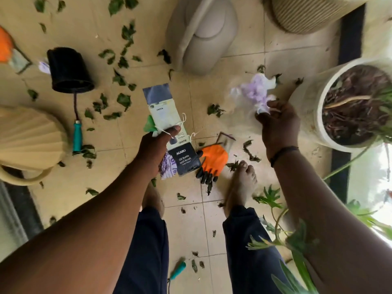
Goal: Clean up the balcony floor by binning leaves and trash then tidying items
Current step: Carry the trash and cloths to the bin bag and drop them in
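Note:
My left hand [156,145] grips a flattened "Oil Bottle with brush" carton [169,124] above the floor, together with a green scrap, bits of string and a purple-printed wrapper [168,167]. My right hand [275,122] pinches a crumpled white and purple piece of trash [254,90], lifted beside the white planter. Several green leaf pieces [124,100] lie scattered over the beige tiles. An orange and black garden glove [213,161] lies on the floor by my bare right foot [241,183].
A beige swing-lid bin [201,32] stands at the top centre. A black pot [67,70] lies tipped over at left, with a teal-handled tool [76,132] below it. A white planter [314,107] with soil is at right, a beige watering can [27,134] at left, another teal tool [178,270] between my legs.

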